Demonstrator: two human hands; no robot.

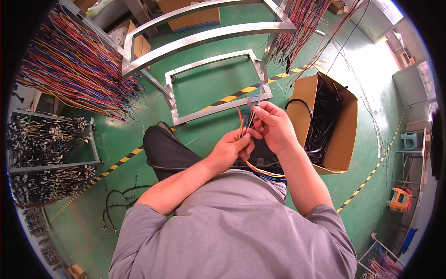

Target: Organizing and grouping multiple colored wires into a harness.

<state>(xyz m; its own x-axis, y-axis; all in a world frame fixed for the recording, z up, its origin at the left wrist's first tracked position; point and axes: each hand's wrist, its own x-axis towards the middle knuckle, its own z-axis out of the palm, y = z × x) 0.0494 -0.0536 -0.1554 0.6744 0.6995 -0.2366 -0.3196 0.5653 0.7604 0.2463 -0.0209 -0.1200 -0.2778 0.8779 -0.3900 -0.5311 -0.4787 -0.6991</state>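
Observation:
In front of my belly, my left hand (231, 147) is closed round a small bundle of thin coloured wires (265, 173), in yellow, white, red and blue. Their loose ends fan out above my fingers, and the rest of the bundle trails below to the right across my lap. My right hand (274, 124) pinches some of the wire ends just above and to the right of the left one. Which single wires sit between its fingertips I cannot make out. Beside my right forearm stands an open cardboard box (341, 139) with black cables (324, 121) in it.
Ahead stands a metal frame rack (209, 39) with thick bunches of coloured wires (79, 65) hanging at its left and right. Further left is a rack of connector-tipped leads (46, 142). Black cable (108, 209) lies on the green floor. Stools (400, 199) stand far right.

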